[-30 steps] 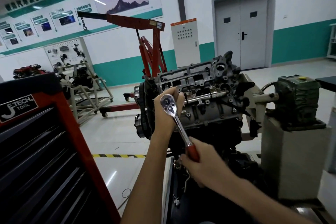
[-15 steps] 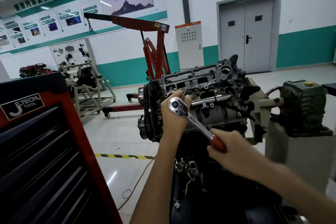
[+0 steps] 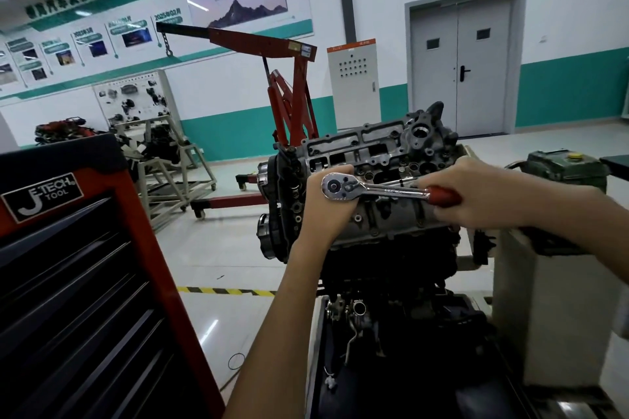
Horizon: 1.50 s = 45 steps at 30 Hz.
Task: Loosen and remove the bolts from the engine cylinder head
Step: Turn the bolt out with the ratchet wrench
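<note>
The grey engine cylinder head (image 3: 381, 153) sits tilted on a stand in the middle of the view. A chrome ratchet wrench (image 3: 371, 190) with a red handle lies level across its face, head to the left. My left hand (image 3: 326, 211) wraps around behind the ratchet head and steadies it against the cylinder head. My right hand (image 3: 476, 197) grips the red handle at the right end. The bolt under the ratchet head is hidden by my left hand and the tool.
A red and black tool cabinet (image 3: 75, 275) stands close at the left. A red engine hoist (image 3: 289, 95) is behind the engine. A grey pedestal with a green gearbox (image 3: 565, 170) stands at the right. A yellow-black floor stripe (image 3: 224, 291) runs below.
My right hand has swung the ratchet handle counter-clockwise, from pointing down and right up to level at the right. My left hand stays on the ratchet head.
</note>
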Motion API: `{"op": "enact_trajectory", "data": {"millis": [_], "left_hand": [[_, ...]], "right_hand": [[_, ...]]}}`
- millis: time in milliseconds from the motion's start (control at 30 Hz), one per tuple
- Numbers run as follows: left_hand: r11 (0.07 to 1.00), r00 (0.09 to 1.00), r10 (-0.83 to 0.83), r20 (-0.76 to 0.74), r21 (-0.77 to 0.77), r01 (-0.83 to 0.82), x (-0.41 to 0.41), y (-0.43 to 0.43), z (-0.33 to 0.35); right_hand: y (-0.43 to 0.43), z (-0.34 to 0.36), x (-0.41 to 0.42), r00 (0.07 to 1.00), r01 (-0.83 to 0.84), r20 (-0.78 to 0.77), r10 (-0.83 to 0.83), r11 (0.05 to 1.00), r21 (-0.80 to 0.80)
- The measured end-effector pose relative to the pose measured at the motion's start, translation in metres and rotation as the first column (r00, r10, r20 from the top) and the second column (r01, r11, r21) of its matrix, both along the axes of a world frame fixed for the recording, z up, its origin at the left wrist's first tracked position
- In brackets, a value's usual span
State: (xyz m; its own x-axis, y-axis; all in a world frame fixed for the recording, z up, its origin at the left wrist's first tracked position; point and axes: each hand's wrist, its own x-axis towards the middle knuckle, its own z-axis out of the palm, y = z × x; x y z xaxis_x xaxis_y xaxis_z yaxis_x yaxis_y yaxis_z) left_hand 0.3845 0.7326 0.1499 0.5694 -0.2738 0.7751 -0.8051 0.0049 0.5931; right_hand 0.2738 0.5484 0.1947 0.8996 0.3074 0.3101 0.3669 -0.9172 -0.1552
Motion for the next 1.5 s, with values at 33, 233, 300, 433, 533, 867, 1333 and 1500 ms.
{"op": "enact_trajectory", "data": {"millis": [33,233,300,433,533,867,1333,1500], "left_hand": [[1.0,1.0,0.016,-0.015,-0.021,-0.016,0.0,-0.002,-0.002],[0.974,0.989,-0.042,-0.144,-0.225,0.008,-0.01,-0.015,-0.008],[0.977,0.989,-0.058,-0.136,-0.212,0.029,-0.012,-0.016,-0.008],[0.992,0.997,-0.067,-0.045,-0.112,0.061,-0.011,-0.01,-0.01],[0.999,1.0,-0.01,-0.007,-0.031,0.01,-0.007,-0.003,-0.004],[0.994,0.999,0.003,-0.044,-0.107,-0.008,-0.004,-0.003,-0.006],[0.999,0.999,0.009,0.032,-0.047,-0.008,0.003,0.004,-0.004],[1.0,0.999,0.009,0.042,-0.008,-0.008,0.0,-0.006,0.001]], "right_hand": [[-0.001,-0.003,-0.001,1.0,0.021,0.014,-0.021,1.0,-0.006],[0.062,-0.105,-0.015,0.994,0.04,0.058,-0.095,0.792,0.61],[0.095,-0.127,-0.012,0.996,0.006,0.053,-0.075,0.629,0.778],[0.127,-0.135,-0.01,0.997,-0.021,-0.013,0.07,0.456,0.89],[0.088,-0.111,-0.017,0.999,0.008,-0.035,0.026,0.691,0.723],[0.003,-0.015,-0.005,0.994,0.106,-0.02,-0.106,0.994,0.002],[0.033,-0.054,-0.012,0.996,0.045,-0.087,-0.017,0.941,0.336],[-0.004,0.004,-0.004,0.98,0.163,0.131,-0.149,0.981,-0.103]]}}
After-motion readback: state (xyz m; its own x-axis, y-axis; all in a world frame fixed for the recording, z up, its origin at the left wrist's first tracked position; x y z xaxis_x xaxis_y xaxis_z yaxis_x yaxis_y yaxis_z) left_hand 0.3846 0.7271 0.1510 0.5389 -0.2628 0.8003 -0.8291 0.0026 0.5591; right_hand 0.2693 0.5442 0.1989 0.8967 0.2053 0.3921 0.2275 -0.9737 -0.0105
